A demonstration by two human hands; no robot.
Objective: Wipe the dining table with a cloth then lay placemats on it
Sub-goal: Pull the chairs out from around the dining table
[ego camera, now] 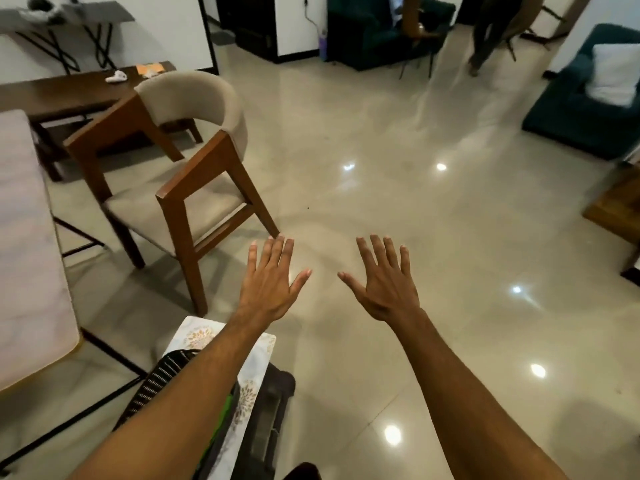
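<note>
Hands empty: left hand [268, 285], right hand [386, 282] both spread wide, frame centre. Lower centre, under left forearm: striped black-and-white cloth [166, 372], white floral placemat [197, 336]. At left edge: pale stone-look worktop [31, 271]. Likely best: take cloth first, wipe edge to edge.

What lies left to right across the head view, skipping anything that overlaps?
Pale table → chair → left hand → right hand → sofa.
</note>
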